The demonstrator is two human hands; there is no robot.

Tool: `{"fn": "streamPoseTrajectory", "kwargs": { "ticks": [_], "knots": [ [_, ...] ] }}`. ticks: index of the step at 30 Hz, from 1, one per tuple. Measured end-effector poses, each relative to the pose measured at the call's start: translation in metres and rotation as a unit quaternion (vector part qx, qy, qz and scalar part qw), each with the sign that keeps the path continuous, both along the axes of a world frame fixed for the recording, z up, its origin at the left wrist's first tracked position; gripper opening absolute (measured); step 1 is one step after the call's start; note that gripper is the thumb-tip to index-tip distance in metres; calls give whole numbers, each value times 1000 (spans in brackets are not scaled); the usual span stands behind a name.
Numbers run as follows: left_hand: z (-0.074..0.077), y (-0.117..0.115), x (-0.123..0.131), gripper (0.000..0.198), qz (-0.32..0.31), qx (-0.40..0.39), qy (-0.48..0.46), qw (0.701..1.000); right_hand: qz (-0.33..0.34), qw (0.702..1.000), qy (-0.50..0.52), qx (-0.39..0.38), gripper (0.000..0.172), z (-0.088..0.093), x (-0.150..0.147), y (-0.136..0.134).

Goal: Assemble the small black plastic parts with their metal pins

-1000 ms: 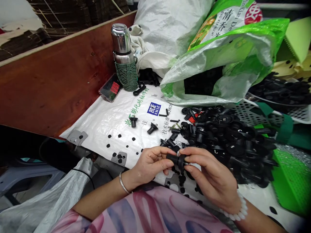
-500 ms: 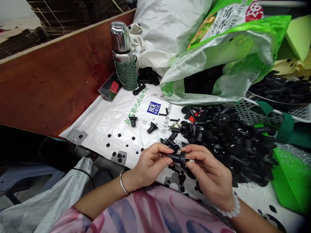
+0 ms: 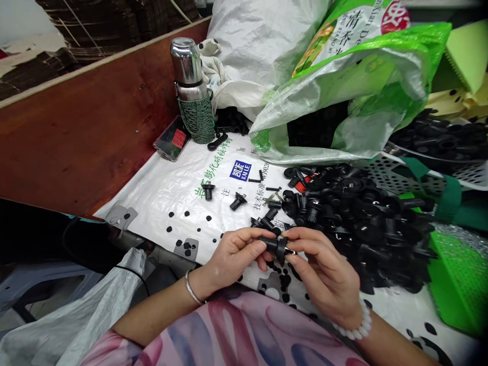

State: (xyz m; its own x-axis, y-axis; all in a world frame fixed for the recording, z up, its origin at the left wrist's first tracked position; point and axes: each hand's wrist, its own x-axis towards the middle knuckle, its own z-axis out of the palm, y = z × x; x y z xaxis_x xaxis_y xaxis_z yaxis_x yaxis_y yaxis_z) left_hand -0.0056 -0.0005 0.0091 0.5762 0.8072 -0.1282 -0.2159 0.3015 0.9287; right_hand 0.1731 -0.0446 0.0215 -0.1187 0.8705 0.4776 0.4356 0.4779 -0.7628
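Close to my body, both hands grip one black flanged plastic part [image 3: 281, 250]. My left hand [image 3: 238, 254] pinches its narrow stem between thumb and fingers. My right hand [image 3: 324, 272] closes on the other end, beside the round flange, where a small shiny metal tip shows. Just beyond my hands, a large heap of similar black parts [image 3: 366, 218] spreads to the right over the white woven sheet [image 3: 152, 193]. Two single black parts, one upright [image 3: 208, 191] and one tilted [image 3: 238, 201], sit on the sheet ahead of my left hand.
A steel flask [image 3: 192, 91] in a green knitted sleeve stands by a phone [image 3: 172, 138] at the back left. A brown wooden board [image 3: 95, 112] borders the left. Behind the heap lies an open green-white sack [image 3: 366, 101]; a white perforated basket [image 3: 392, 175] and green tray [image 3: 457, 284] are right.
The part has shifted slightly left and tilted a little between my fingers. My left thumb has moved along its stem. Both hands keep their hold.
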Motion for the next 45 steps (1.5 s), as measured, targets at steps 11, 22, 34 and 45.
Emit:
{"fn": "streamPoseTrajectory", "kwargs": {
  "ticks": [11,22,34,45],
  "knots": [
    [-2,5,3,35,123,529,132,829,-9,947,246,-204,3,-6,-2,5],
    [-4,3,7,29,50,266,132,954,-18,995,70,-72,20,12,-1,11],
    [3,1,8,20,46,264,111,957,-12,996,58,-73,28,1,-6,3],
    [4,2,0,15,57,456,229,858,27,975,152,-159,22,2,-18,6]
  ]
}}
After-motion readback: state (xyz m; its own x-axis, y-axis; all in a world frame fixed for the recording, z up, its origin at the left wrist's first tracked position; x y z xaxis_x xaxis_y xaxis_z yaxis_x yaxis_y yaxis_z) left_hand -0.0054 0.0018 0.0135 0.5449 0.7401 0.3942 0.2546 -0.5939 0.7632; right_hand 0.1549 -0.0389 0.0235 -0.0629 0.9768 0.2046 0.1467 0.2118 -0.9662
